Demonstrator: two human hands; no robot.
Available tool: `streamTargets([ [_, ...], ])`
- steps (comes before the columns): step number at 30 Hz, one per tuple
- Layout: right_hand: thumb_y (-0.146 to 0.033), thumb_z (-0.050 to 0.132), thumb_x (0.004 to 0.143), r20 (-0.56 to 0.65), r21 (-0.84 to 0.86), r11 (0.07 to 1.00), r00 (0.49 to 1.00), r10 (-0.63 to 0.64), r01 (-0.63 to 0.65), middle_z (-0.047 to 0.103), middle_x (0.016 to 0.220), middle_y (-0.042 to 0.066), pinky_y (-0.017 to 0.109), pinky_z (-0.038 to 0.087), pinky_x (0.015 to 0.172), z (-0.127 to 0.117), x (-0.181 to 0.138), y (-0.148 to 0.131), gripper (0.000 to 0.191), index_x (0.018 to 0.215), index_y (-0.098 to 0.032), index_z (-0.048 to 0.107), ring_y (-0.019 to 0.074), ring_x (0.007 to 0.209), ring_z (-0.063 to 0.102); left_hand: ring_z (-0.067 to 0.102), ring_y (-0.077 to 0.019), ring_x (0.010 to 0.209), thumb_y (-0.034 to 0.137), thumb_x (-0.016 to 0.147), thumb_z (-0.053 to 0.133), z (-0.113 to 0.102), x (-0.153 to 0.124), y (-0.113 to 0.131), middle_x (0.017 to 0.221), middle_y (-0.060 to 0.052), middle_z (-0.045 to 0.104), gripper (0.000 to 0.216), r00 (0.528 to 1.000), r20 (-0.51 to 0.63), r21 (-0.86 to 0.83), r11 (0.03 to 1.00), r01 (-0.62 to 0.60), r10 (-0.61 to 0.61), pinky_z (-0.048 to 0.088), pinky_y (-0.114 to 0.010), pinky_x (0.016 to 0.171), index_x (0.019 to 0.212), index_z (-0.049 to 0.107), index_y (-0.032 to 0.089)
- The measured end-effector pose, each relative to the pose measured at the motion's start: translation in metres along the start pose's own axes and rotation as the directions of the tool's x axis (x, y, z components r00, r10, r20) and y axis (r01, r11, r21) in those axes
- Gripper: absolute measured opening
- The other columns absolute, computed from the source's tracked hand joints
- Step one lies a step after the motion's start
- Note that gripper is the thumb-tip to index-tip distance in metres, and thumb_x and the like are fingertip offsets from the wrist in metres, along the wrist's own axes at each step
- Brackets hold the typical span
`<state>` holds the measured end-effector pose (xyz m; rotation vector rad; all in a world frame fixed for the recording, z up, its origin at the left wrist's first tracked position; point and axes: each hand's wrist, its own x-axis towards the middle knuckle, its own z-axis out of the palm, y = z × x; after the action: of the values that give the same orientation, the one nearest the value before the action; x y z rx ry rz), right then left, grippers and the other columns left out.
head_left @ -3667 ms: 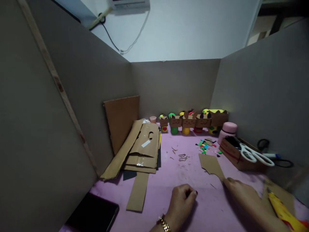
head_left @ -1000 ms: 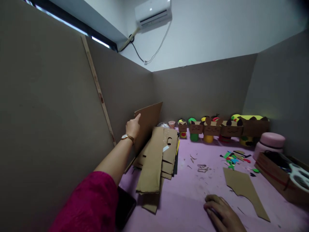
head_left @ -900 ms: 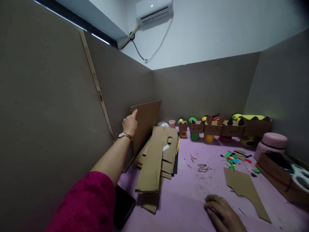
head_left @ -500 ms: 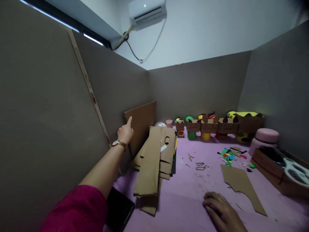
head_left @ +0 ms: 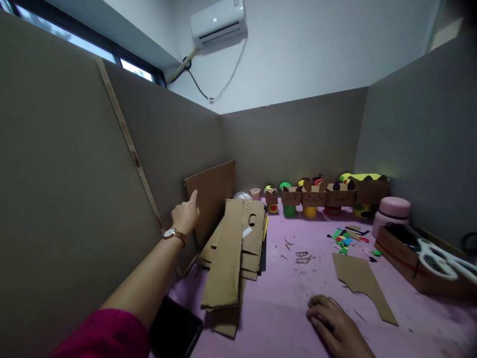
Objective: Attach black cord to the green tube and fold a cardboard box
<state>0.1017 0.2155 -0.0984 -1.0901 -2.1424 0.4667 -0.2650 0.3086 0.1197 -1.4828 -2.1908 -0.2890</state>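
Note:
My left hand (head_left: 185,218) is raised on an outstretched arm, index finger extended and the other fingers curled. Nothing is in it. Behind it a large brown cardboard sheet (head_left: 216,191) leans against the left partition; whether the fingertip touches it I cannot tell. Lower right of that hand lies a pile of cardboard pieces, topped by a long strip (head_left: 225,253). My right hand (head_left: 331,320) rests on the pink tabletop (head_left: 276,318) with fingers loosely bent, thumb apart, and nothing visible in it. Beyond it is a curved-edged cardboard cutout (head_left: 363,281).
Cardboard animal-faced holders (head_left: 313,196) line the back. Coloured scraps (head_left: 343,238) and cardboard shavings (head_left: 303,257) lie mid-table. At right stand a pink flask (head_left: 393,211) and a cardboard box (head_left: 406,261) with white-handled scissors (head_left: 436,258). A dark flat object (head_left: 175,328) lies front left.
The view has shifted slightly, so most things sit further left in it. My left hand keeps pointing and appears slightly lower. My right hand still rests on the table.

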Motion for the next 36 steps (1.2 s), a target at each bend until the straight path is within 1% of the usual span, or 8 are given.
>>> streamTargets([
  [5, -0.023, 0.042, 0.086, 0.001, 0.013, 1.0, 1.0, 0.01, -0.01, 0.061, 0.09, 0.009, 0.034, 0.048, 0.076, -0.001, 0.001, -0.002, 0.021, 0.083, -0.021, 0.062, 0.0217, 0.086, 0.058, 0.062, -0.0335, 0.09, 0.032, 0.084, 0.034, 0.001, -0.014, 0.003, 0.097, -0.02, 0.067, 0.052, 0.999, 0.045, -0.088, 0.996, -0.019, 0.023, 0.044, -0.04, 0.072, 0.135, 0.029, 0.021],
  [10, -0.023, 0.043, 0.085, -0.031, 0.041, 0.999, 0.999, 0.023, -0.022, 0.062, 0.087, 0.008, 0.034, 0.048, 0.074, -0.004, 0.001, -0.006, 0.02, 0.08, -0.022, 0.063, 0.0219, 0.084, 0.058, 0.06, -0.0292, 0.099, 0.033, 0.081, 0.042, 0.019, -0.048, 0.011, 0.106, -0.013, 0.066, 0.047, 0.977, 0.186, -0.292, 0.955, -0.046, 0.104, 0.041, -0.038, 0.081, 0.128, 0.042, 0.025],
  [15, -0.022, 0.043, 0.084, -0.035, 0.039, 0.999, 0.999, 0.036, -0.035, 0.062, 0.089, 0.008, 0.035, 0.047, 0.074, -0.004, 0.0, -0.007, 0.021, 0.081, -0.021, 0.063, 0.0219, 0.084, 0.058, 0.061, -0.0314, 0.095, 0.041, 0.071, 0.055, 0.048, -0.09, 0.017, 0.099, -0.017, 0.068, 0.052, 0.916, 0.389, -0.523, 0.842, 0.132, 0.098, 0.043, -0.038, 0.079, 0.114, 0.053, 0.011],
  [18, -0.021, 0.043, 0.084, -0.015, 0.031, 0.999, 0.999, 0.039, -0.038, 0.061, 0.09, 0.009, 0.036, 0.046, 0.076, -0.002, -0.001, -0.006, 0.021, 0.082, -0.02, 0.063, 0.0225, 0.086, 0.057, 0.063, -0.0293, 0.09, 0.046, 0.068, 0.058, 0.061, -0.111, 0.021, 0.095, -0.017, 0.068, 0.053, 0.864, 0.498, -0.651, 0.691, 0.314, 0.076, 0.047, -0.035, 0.072, 0.106, 0.054, 0.009],
  [22, -0.022, 0.043, 0.084, -0.009, 0.051, 0.998, 0.999, 0.039, -0.038, 0.061, 0.09, 0.009, 0.036, 0.046, 0.075, -0.001, -0.001, -0.003, 0.02, 0.081, -0.021, 0.063, 0.0228, 0.086, 0.056, 0.067, -0.0235, 0.078, 0.043, 0.068, 0.059, 0.07, -0.131, 0.028, 0.083, -0.012, 0.071, 0.037, 0.781, 0.602, -0.772, 0.373, 0.515, 0.167, 0.052, -0.031, 0.064, 0.088, 0.058, 0.013],
  [27, -0.024, 0.043, 0.084, -0.028, 0.051, 0.998, 0.999, 0.029, -0.027, 0.062, 0.09, 0.008, 0.036, 0.047, 0.075, -0.001, -0.001, -0.003, 0.021, 0.081, -0.022, 0.064, 0.023, 0.086, 0.057, 0.067, -0.0196, 0.076, 0.041, 0.069, 0.06, 0.064, -0.162, 0.036, 0.093, -0.011, 0.069, 0.037, 0.768, 0.583, -0.797, 0.004, 0.604, 0.264, 0.052, -0.033, 0.07, 0.097, 0.053, 0.018],
  [32, -0.026, 0.043, 0.085, -0.038, 0.072, 0.997, 0.999, 0.038, -0.035, 0.062, 0.088, 0.008, 0.036, 0.046, 0.076, -0.003, -0.001, -0.007, 0.022, 0.079, -0.021, 0.064, 0.0226, 0.084, 0.057, 0.066, -0.022, 0.079, 0.035, 0.072, 0.061, 0.04, -0.195, 0.041, 0.103, -0.011, 0.067, 0.041, 0.754, 0.553, -0.736, -0.218, 0.641, 0.354, 0.051, -0.037, 0.072, 0.108, 0.049, 0.019],
  [36, -0.035, 0.045, 0.084, -0.068, 0.249, 0.963, 0.99, 0.123, -0.103, 0.064, 0.086, 0.009, 0.036, 0.045, 0.079, -0.004, 0.0, -0.009, 0.024, 0.083, -0.019, 0.063, 0.0229, 0.086, 0.058, 0.065, -0.0253, 0.087, 0.03, 0.07, 0.065, 0.015, -0.21, 0.043, 0.103, -0.011, 0.068, 0.047, 0.67, 0.561, -0.616, -0.295, 0.73, 0.485, 0.049, -0.039, 0.076, 0.114, 0.049, 0.02],
])
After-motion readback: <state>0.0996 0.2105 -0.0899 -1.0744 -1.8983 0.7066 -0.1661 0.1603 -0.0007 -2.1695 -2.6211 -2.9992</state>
